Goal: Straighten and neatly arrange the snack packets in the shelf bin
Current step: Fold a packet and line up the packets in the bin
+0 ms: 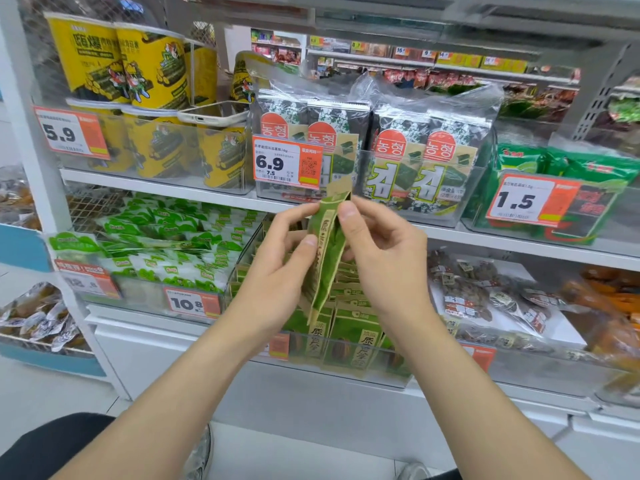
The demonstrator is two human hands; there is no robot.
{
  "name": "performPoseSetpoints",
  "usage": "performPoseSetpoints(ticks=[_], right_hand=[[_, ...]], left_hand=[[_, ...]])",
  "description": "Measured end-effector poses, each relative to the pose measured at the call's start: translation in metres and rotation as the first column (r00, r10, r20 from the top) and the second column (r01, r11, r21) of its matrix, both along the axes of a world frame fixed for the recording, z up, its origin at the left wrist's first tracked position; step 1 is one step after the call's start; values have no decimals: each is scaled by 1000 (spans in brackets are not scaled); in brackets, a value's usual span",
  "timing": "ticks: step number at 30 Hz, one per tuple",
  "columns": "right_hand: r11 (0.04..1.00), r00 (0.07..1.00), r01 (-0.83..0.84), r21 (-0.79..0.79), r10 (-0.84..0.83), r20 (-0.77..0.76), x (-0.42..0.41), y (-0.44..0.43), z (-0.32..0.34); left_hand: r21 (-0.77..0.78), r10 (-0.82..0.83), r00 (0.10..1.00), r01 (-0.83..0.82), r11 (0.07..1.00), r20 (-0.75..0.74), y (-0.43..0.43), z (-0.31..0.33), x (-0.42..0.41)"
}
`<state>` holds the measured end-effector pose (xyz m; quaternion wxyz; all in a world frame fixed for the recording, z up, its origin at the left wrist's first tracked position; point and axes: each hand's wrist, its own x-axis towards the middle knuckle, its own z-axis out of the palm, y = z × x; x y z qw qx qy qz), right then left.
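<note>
Fingers of my left hand (277, 268) and right hand (384, 251) pinched one green packet (327, 251) upright, edge-on, just above the clear bin (242, 258) of matching packets (353, 327) on the lower shelf.

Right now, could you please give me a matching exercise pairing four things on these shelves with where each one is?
Things:
1. green packet
2. phone
3. yellow tubs
4. 1.5 price tag

Places:
A. upper shelf, far left
B. front of the right-hand bin
C. pinched between left hand and right hand
D. lying flat atop a clear bin

Pairs: 1-C; 2-D; 3-A; 4-B.
</note>
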<state>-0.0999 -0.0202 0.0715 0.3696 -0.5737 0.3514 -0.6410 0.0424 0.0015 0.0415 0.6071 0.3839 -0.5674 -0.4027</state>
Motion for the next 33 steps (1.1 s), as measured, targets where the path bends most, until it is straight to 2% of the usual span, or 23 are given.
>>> performPoseSetpoints(ticks=[3,6,10,13,15,17,19,21,23,26,27,29,31,33], right_hand=[[997,999,-25,79,23,24,-3,-1,-5],[990,999,-4,144,-1,39,-5,-1,-6],[995,991,79,54,-73,-108,0,-3,-7],[999,983,35,-16,-37,-180,-1,-3,-8],[991,947,34,-127,-72,-313,-3,0,-9],[983,932,51,-176,-110,-347,-3,2,-10],[994,956,13,-106,-43,-291,-2,3,-10],[998,949,-48,-42,32,-313,-5,3,-9],[995,897,-97,20,96,-432,-8,6,-8],[977,768,-108,184,199,-609,-12,11,-13],[961,741,-131,244,258,-619,-12,12,-14],[921,748,-213,325,368,-552,-12,14,-14],[931,799,-231,283,347,-491,-11,15,-13],[973,846,-169,157,225,-483,-10,16,-11]], left_hand=[[95,-47,988,61,994,-147,1,3,-1],[147,-29,990,49,988,-135,3,4,-6],[165,-16,981,49,985,-193,4,6,-11],[220,-25,959,90,971,-282,5,8,-11],[237,-24,943,108,965,-331,4,9,-8],[232,-44,945,124,965,-324,5,11,-5],[224,-52,945,130,966,-321,5,14,-3],[222,-22,947,98,970,-320,6,16,-2],[248,47,939,42,968,-342,6,14,-1],[289,127,908,-7,957,-399,2,11,3],[297,143,900,-15,955,-412,1,11,5],[303,143,890,-5,953,-434,1,12,8],[309,107,898,34,950,-428,2,15,12],[313,41,922,90,945,-386,5,16,15]])
